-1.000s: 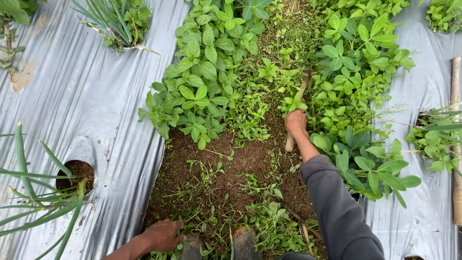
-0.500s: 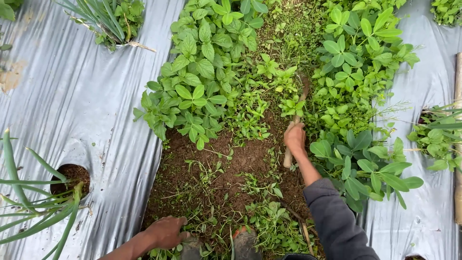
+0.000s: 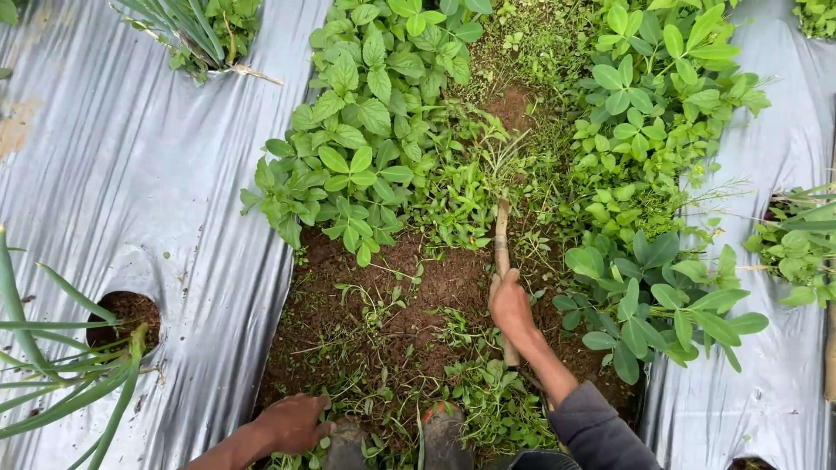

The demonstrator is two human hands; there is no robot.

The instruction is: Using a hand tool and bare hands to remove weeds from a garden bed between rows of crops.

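My right hand (image 3: 512, 306) grips a wooden tool handle (image 3: 502, 240) that runs up the soil strip into the weeds (image 3: 488, 178); its working end is hidden among the leaves. My left hand (image 3: 292, 424) rests low on the ground at the bottom, fingers bent over weeds and soil, and I cannot tell whether it holds any. Between the hands lies brown soil (image 3: 435, 287) with cut and uprooted weeds scattered on it. Two boot toes (image 3: 440, 431) show at the bottom edge.
Silver plastic mulch (image 3: 131, 191) covers the beds left and right (image 3: 766, 139). Broad-leaved plants (image 3: 366, 122) line both sides of the furrow. Onion-like plants (image 3: 52, 365) grow from holes (image 3: 122, 315) in the left sheet. A bamboo stake (image 3: 830, 348) stands at the right edge.
My right hand has pulled the handle back toward me and down the furrow. The view has shifted slightly. My left hand stays on the ground.
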